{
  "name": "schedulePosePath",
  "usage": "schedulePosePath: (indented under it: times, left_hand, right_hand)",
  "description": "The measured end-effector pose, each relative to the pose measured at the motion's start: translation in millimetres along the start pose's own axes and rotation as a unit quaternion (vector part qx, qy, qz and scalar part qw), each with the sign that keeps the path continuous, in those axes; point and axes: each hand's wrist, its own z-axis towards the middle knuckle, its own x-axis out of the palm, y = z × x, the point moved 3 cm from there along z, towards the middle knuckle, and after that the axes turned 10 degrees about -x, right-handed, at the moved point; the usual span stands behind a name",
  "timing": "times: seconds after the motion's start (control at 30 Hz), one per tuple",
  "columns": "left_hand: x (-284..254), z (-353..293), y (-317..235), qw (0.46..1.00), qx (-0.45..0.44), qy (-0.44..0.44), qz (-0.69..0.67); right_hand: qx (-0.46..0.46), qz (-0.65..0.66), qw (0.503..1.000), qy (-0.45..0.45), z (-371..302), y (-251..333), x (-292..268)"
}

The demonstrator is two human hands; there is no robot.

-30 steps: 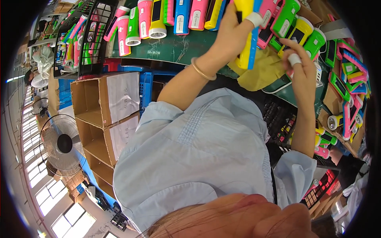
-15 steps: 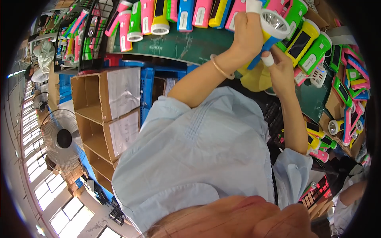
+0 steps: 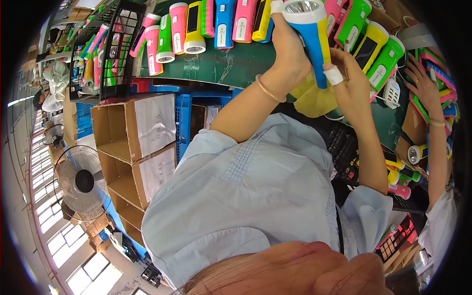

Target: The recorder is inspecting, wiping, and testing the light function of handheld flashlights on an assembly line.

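Observation:
A blue and yellow flashlight (image 3: 314,51) stands nearly upright between my hands, its wide white lamp end at the top. My left hand (image 3: 291,54) is closed at the lamp end, with a white wrap on one finger and part of the fingers hidden behind the head. Lower down, my right hand (image 3: 348,78) grips the body near its tail, the white-wrapped thumb lying beside the blue side. Beneath the flashlight is a yellow cloth-like piece (image 3: 317,98). A row of pink, green, yellow and blue flashlights (image 3: 223,24) lines the green table (image 3: 211,64) beyond.
More flashlights fill a black basket (image 3: 115,51) at left and a carton at right, where another person's hand (image 3: 425,86) reaches in. A white multi-port charger (image 3: 392,93) sits right of my right hand. Cardboard cubbies (image 3: 110,128) and a fan (image 3: 83,181) stand at left.
The flashlight has swung more upright, its lamp end shifting left and up, with both hands still on it. Another person's arm has come in over the carton at right.

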Motion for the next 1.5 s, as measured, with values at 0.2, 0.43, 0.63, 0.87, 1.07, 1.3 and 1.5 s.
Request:
schedulePosePath:
  times: [0.2,0.43,0.63,0.87,1.07,1.3,1.5]
  left_hand:
    - [5.4,0.8,8.6,0.988,-0.045,0.141,0.046]
    - [22.7,6.2,13.4,0.989,0.007,0.124,0.079]
    - [28.6,18.2,30.6,0.986,0.004,0.126,0.11]
    - [29.6,29.7,40.4,0.991,0.018,0.065,0.119]
    - [22.5,56.9,-37.2,0.907,0.088,0.143,0.387]
    - [-20.0,72.5,-86.7,0.8,0.216,0.061,0.556]
    - [-65.7,122.5,-160.3,0.597,0.396,-0.108,0.689]
  right_hand:
    - [0.179,0.232,0.956,0.028,-1.6,-29.9,-7.0]
    - [0.119,0.275,0.954,0.007,-5.0,-30.6,-9.5]
    - [0.179,0.239,0.95,0.093,3.3,-33.7,-26.9]
    - [0.274,0.322,0.906,-0.002,-4.8,-29.3,-19.1]
    - [0.28,0.476,0.825,-0.121,-20.9,-70.3,-123.7]
    - [0.256,-0.049,0.885,-0.386,-19.0,-189.3,-290.3]
    - [0.077,0.081,0.9,-0.422,-22.3,-132.4,-239.9]
